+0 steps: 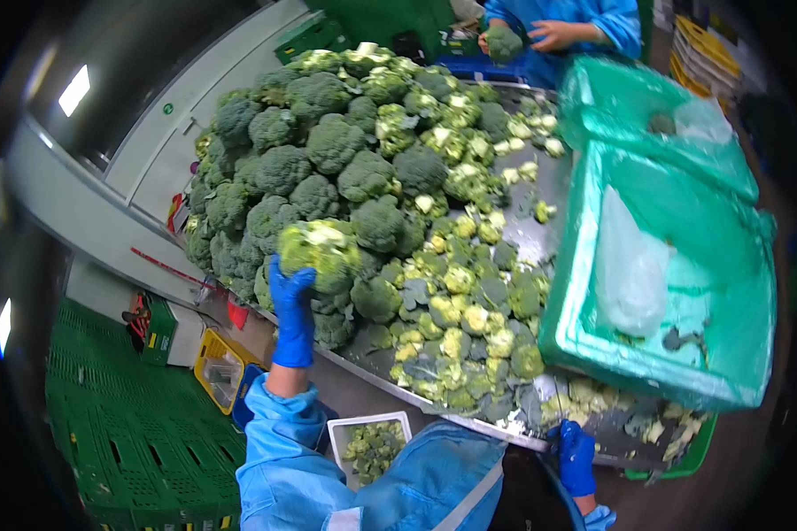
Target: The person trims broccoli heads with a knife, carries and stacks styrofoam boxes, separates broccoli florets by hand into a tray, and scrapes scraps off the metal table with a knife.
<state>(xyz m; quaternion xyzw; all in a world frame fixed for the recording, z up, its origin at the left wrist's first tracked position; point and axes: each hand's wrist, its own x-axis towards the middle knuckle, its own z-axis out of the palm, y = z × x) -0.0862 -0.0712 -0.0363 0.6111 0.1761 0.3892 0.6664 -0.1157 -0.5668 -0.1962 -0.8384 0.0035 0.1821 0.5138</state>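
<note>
My left hand, in a blue glove, is closed on a light green broccoli head at the near left side of a large broccoli pile. At the table's near edge, my right hand, also gloved in blue, has its fingers closed; a thin item seems to stick out, too small to identify. Cut florets lie on the metal table between the pile and a green plastic-lined box. Inside this box are a clear crumpled bag and a few leaf scraps.
Across the table a person in blue holds another broccoli head. Behind the near box sits a second lined box. A white bin with broccoli pieces stands below the near edge. Green crates and a yellow crate are at left.
</note>
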